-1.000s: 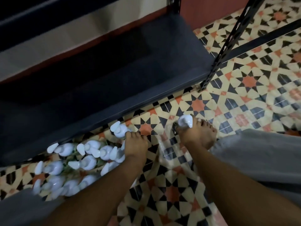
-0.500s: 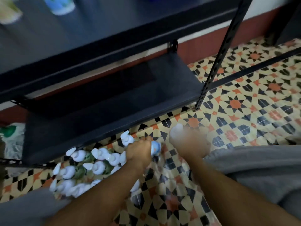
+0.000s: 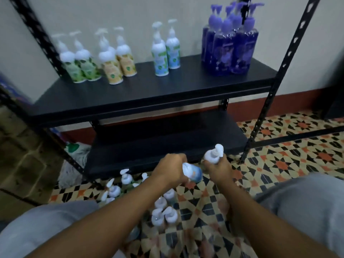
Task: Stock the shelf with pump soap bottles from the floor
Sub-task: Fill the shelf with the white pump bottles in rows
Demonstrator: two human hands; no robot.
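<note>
Hanging below the shelf [image 3: 186,81], the left hand [image 3: 168,171] grips a blue-labelled bottle [image 3: 192,173] and the right hand [image 3: 218,170] a white-pump bottle [image 3: 212,156], fingers curled, presumably to stock both.

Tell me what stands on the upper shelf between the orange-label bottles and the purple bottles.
In the head view, two white pump bottles with blue-green labels stand there side by side, with bare shelf on either side.

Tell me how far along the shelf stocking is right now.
Partly done. The upper shelf already carries green bottles, orange bottles, blue bottles and purple bottles. In hand: the left hand grips a blue-labelled bottle and the right hand grips a second bottle, both held above the floor. Left: a cluster of floor bottles on the tiles.
</note>
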